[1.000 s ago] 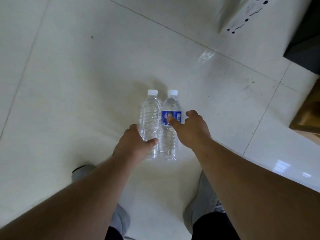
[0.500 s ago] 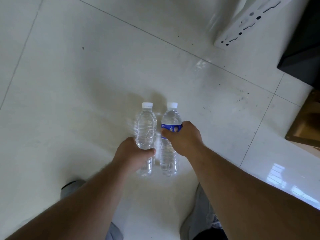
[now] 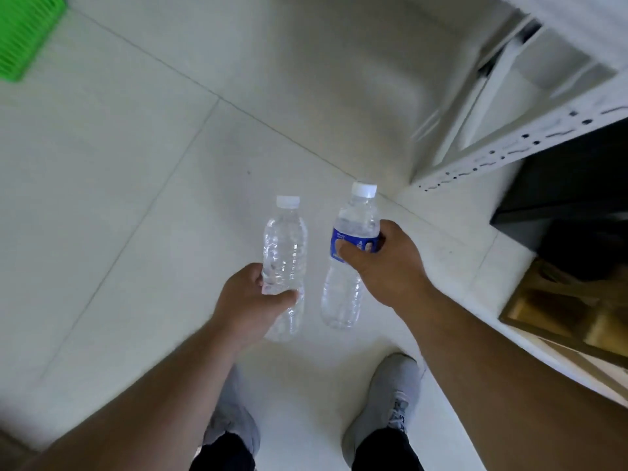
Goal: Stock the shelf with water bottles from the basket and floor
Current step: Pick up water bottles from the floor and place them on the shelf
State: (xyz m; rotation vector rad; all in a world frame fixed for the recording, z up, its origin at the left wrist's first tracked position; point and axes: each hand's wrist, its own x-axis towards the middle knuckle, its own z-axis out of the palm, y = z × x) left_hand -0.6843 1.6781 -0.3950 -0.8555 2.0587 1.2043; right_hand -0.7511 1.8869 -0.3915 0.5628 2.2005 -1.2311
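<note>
I am looking down at a pale tiled floor [image 3: 142, 185]. My left hand [image 3: 253, 302] is wrapped around the lower body of a clear unlabelled bottle [image 3: 284, 263]. My right hand [image 3: 384, 263] is closed around the blue band of a second bottle [image 3: 353, 256]. Both appear lifted, caps up, slightly apart. A white metal shelf [image 3: 530, 130] stands at the upper right; a green basket [image 3: 27, 32] shows at the top left corner. I should keep both grips firm and carry the bottles upright toward the shelf.
</note>
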